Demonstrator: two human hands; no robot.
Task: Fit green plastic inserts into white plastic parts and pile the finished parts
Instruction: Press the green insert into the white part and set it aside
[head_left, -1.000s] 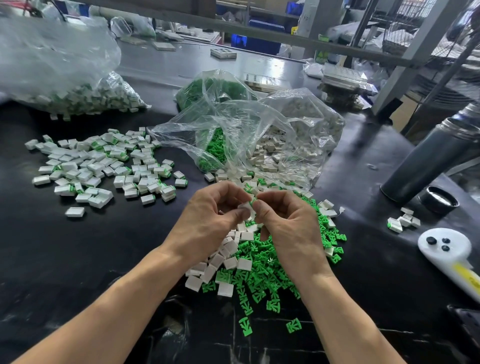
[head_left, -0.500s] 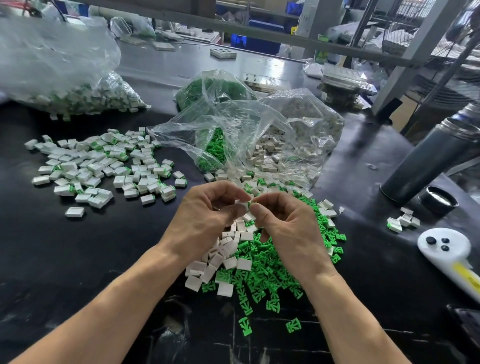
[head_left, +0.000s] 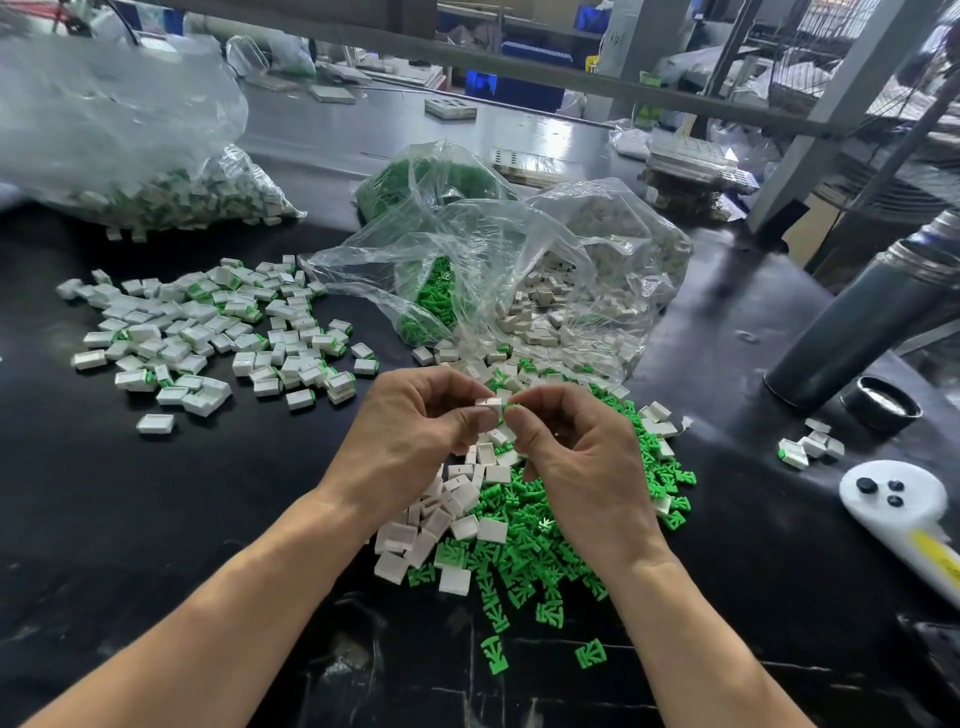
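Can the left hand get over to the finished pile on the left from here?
Probably yes: the left hand pinches a white part, and only bare black table lies between it and the finished pile.

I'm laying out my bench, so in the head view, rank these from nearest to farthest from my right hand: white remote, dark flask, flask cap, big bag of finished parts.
1. White remote, right, near edge.
2. Flask cap, right; close to the remote's rank.
3. Dark flask, right, behind the cap.
4. Bag of finished parts, far left.

Measured from the right hand.
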